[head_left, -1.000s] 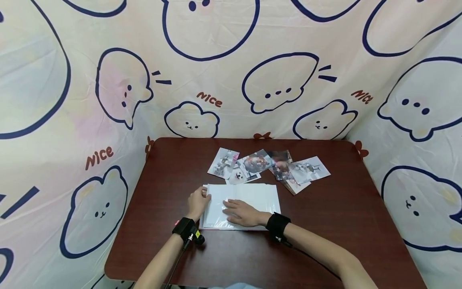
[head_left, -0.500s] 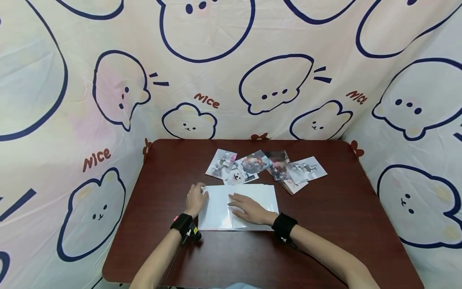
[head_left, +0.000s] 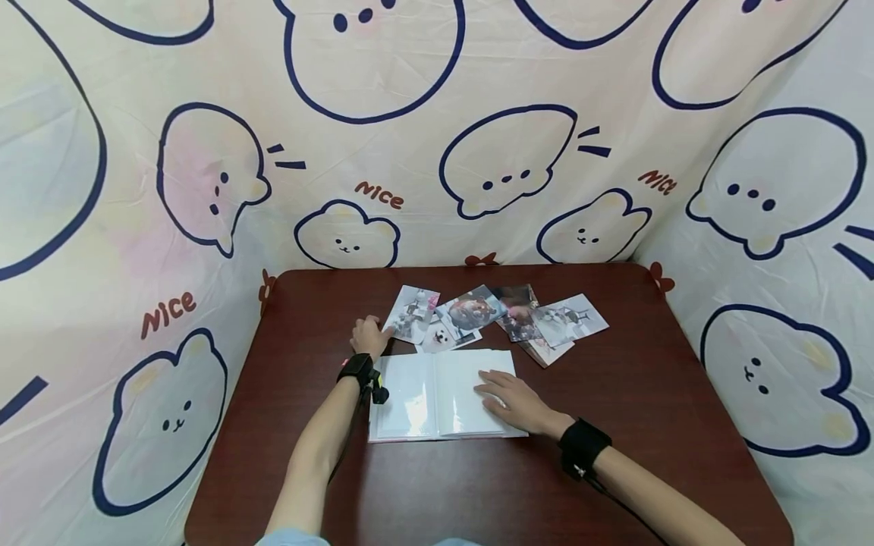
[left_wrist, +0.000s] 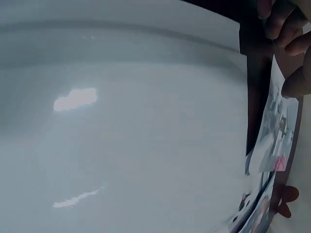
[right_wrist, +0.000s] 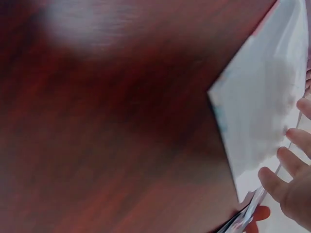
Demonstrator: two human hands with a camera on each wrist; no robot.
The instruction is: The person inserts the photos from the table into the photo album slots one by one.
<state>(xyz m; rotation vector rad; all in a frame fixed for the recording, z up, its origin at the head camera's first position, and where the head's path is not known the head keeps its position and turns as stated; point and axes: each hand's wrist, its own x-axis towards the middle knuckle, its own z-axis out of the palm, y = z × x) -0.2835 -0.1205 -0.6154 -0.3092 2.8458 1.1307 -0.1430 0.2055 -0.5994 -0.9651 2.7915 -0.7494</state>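
Observation:
An open photo album (head_left: 410, 394) with blank white, glossy sleeve pages lies on the table. My right hand (head_left: 515, 402) is over its right page, fingers spread and apart in the right wrist view. Beyond the album's top left corner is my left hand (head_left: 369, 337), beside the leftmost photo (head_left: 412, 312), which shows a pale picture with a pink patch. In the left wrist view the thumb (left_wrist: 295, 83) overlaps that photo's edge, with the other fingers loosely bent and apart from it.
Several more photos overlap behind the album: a round-faced picture (head_left: 471, 309), a white dog one (head_left: 440, 336), a dark one (head_left: 517, 311) and a pale one (head_left: 570, 318). The brown table (head_left: 614, 425) meets a patterned cloth (head_left: 410, 152) at its back.
My left hand has left the album's left edge and moved forward to the leftmost photo. My right hand has slid rightward across the album onto its right page. The head view has shifted slightly.

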